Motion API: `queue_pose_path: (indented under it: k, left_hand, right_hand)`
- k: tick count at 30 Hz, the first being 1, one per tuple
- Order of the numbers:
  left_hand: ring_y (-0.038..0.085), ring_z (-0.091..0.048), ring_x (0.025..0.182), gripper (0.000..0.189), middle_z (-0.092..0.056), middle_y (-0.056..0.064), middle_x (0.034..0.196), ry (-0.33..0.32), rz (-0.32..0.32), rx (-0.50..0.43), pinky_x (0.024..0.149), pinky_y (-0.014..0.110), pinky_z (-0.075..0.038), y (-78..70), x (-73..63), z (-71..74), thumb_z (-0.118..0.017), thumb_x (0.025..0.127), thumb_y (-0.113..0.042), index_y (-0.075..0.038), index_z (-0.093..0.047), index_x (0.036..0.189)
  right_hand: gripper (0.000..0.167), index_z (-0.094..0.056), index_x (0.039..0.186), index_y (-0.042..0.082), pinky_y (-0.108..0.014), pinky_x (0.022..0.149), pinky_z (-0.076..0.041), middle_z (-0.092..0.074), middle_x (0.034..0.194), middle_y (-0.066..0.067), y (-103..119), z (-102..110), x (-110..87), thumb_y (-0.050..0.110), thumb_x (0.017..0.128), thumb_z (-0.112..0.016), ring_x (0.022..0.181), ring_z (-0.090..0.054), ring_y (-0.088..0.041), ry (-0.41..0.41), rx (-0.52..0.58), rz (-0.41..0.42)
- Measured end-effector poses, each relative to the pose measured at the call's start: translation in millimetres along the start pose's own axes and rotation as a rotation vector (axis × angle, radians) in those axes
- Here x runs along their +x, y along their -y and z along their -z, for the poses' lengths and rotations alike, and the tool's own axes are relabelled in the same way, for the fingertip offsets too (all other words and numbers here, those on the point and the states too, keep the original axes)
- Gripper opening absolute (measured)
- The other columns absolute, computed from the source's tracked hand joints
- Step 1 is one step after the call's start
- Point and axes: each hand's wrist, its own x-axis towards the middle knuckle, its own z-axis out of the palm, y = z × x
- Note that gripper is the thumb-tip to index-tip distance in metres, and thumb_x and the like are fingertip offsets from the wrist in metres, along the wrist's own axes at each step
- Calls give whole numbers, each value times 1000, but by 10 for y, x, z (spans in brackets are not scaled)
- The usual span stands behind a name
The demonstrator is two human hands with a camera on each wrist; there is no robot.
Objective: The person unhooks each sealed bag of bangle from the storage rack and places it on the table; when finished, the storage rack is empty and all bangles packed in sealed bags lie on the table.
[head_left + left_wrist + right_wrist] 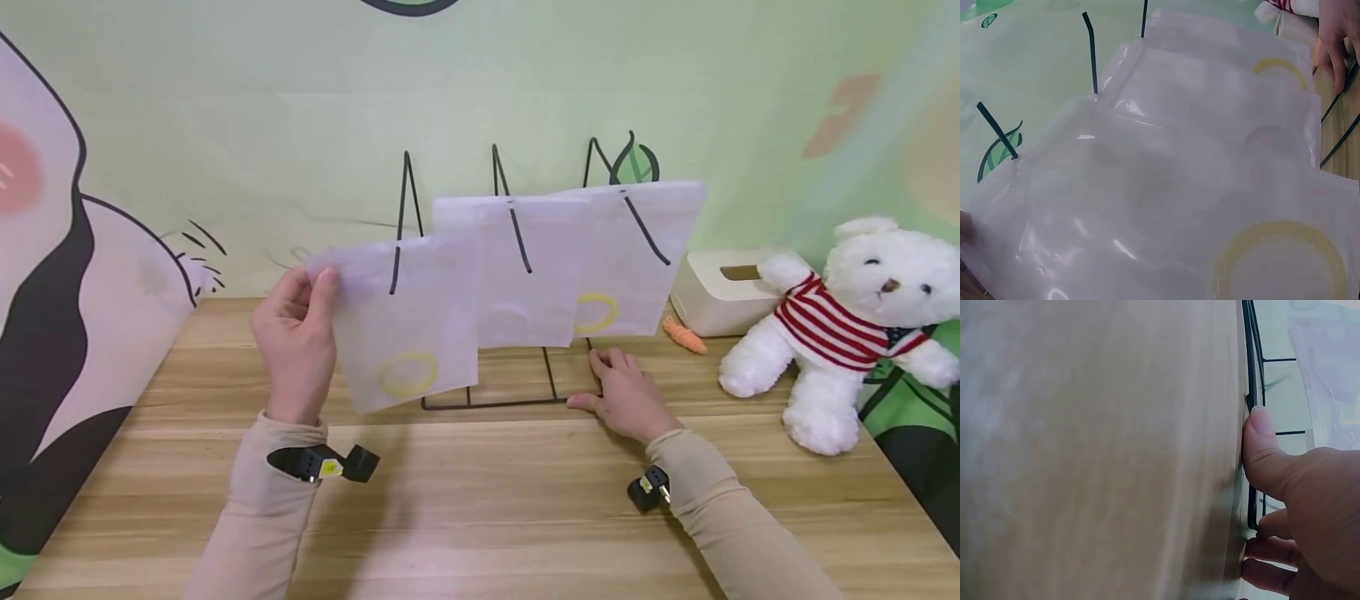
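Three frosted plastic bags hang on the hooks of a black wire rack [495, 405]. My left hand [300, 333] pinches the upper left corner of the left bag [408, 325], which a hook pierces near its top edge; this bag hangs tilted. It bears a yellow ring, seen large in the left wrist view. Beside it hang the middle bag [517, 267] and the right bag [645, 250], partly overlapping. Low at the rack's front right corner, my right hand [630, 396] holds the base wire, thumb on the front bar and fingers round the side.
A white tissue box [720, 287] stands behind the rack's right side, with a small orange carrot-shaped item [684, 335] near it. A white teddy bear [847, 333] in a striped shirt sits at the right. The wooden table [480, 500] meets a printed green backdrop.
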Motion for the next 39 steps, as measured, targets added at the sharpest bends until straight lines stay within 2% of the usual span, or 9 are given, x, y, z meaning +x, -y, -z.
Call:
queue_pose_path:
  k: [9,17,21,28,35,39]
  left_hand:
    - [15,-57,63,25,-64,8,73,5,-6,31,56,21,-50,-70,-74,42,-64,95,-23,0,-70,97]
    - [14,-62,68,22,-68,5,76,13,-33,28,61,21,-52,-132,-130,84,-63,96,-20,1,-70,98]
    - [13,-60,65,22,-67,5,75,27,-38,25,58,20,-51,-149,-156,105,-63,96,-19,2,-70,98]
    - [12,-55,61,21,-63,5,70,40,-53,73,55,19,-48,-181,-213,162,-62,96,-17,3,-69,99]
    - [11,-58,62,19,-65,4,70,53,-72,51,58,19,-50,-211,-252,205,-63,96,-14,4,-69,98]
    - [11,-60,64,19,-67,4,72,66,-68,-7,60,19,-51,-224,-267,229,-64,95,-12,5,-69,97]
  right_hand:
    - [85,-36,144,-9,-58,98,-36,-42,138,-24,-8,1,11,47,88,-67,120,-40,-40,-11,9,0]
    - [86,-34,146,-7,-60,100,-34,-40,141,-24,-17,14,25,48,89,-65,124,-38,-40,7,11,-7]
    - [85,-34,146,-7,-60,99,-35,-39,141,-24,-15,16,29,48,89,-65,124,-38,-41,7,10,-8]
    - [85,-34,146,-8,-60,98,-35,-40,140,-24,-2,9,25,49,89,-65,123,-39,-40,9,4,-8]
    - [85,-34,145,-8,-59,100,-34,-41,139,-24,0,-3,12,48,89,-66,123,-39,-40,4,6,-6]
    - [85,-35,145,-9,-59,100,-35,-42,139,-24,6,-6,0,47,89,-67,122,-39,-40,-2,9,-2]
